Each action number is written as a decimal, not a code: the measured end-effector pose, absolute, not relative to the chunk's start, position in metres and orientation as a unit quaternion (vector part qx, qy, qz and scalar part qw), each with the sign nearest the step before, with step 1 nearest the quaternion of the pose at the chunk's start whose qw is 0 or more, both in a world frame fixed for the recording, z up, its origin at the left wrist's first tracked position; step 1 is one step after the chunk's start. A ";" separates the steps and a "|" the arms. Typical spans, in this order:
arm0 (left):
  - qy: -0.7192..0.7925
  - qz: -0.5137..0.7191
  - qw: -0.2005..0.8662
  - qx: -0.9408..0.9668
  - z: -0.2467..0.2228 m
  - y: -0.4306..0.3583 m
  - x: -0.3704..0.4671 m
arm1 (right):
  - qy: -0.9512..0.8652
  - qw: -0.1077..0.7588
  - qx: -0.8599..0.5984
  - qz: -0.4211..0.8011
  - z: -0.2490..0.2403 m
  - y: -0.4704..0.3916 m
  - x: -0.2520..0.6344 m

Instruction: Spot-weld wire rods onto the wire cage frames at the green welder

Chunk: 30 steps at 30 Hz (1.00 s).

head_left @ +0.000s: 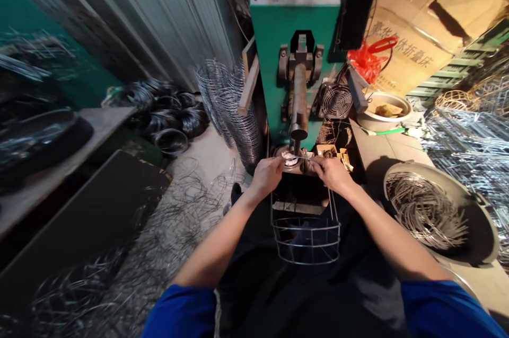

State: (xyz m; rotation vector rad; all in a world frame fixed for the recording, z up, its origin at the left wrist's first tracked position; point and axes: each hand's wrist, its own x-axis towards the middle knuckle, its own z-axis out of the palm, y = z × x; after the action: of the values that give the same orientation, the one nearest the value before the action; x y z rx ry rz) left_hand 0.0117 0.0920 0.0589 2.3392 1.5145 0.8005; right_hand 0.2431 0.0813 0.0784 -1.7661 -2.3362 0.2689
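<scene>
A wire basket frame [306, 245] hangs over my lap, its long side wires running up toward the green spot welder [262, 62]. My left hand [268, 175] is closed in a pinch on the upper left part of the frame. On the other side, my right hand [332, 172] pinches the upper right part. Between my fingers a thin wire spans across, just beneath the welder's electrode tip [295, 146]. Whether the tip touches the wire cannot be made out. The thick metal arm [299, 110] of the welder sticks out above both hands.
A nested stack of wire baskets [233, 110] leans left of the welder. Loose wire [183, 205] litters the floor, with wire coils [170, 107] behind. At right stand a basin [483, 242] of cut wire pieces, a bowl [384, 123] and a cardboard box [413, 25].
</scene>
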 end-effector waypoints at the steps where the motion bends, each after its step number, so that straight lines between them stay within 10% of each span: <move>1: 0.518 0.275 0.121 0.801 0.060 0.093 0.012 | -0.790 0.104 -0.597 0.093 0.080 0.083 0.243; 30: 0.525 0.247 0.092 0.809 0.062 0.093 0.015 | -0.790 0.074 -0.605 0.073 0.083 0.088 0.239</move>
State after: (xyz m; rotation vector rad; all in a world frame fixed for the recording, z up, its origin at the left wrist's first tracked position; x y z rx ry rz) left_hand 0.0151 0.0931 0.0618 2.4020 1.5604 0.7344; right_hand 0.2388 0.0885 0.0829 -1.8161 -2.3704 0.2198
